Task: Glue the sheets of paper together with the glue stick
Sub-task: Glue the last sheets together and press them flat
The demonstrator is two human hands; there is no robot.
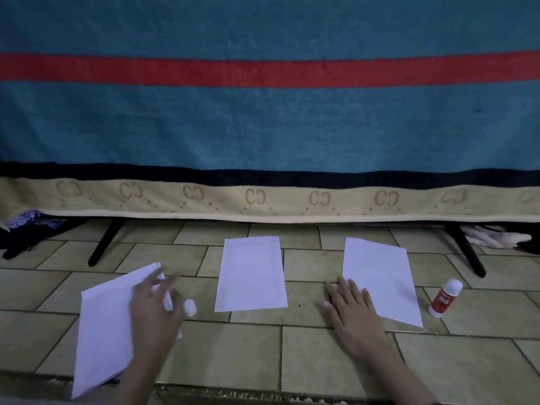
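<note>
Three white sheets lie on the tiled floor: a left sheet (105,328) turned at an angle, a middle sheet (251,273), and a right sheet (382,279). My left hand (155,314) is blurred over the left sheet's right edge, fingers spread, gripping nothing that I can make out. My right hand (353,314) lies flat on the floor, its fingertips on the right sheet's left edge. The red glue stick (445,298) with a white top stands upright to the right of the right sheet. A small white cap-like piece (189,307) sits on the floor by my left fingertips.
A blue blanket (263,127) with a red stripe and beige border hangs just behind the sheets. Black slanted legs (105,244) (467,252) reach the floor beneath it. Clothes (496,238) lie at the far right and left. A step edge (263,394) runs along the bottom.
</note>
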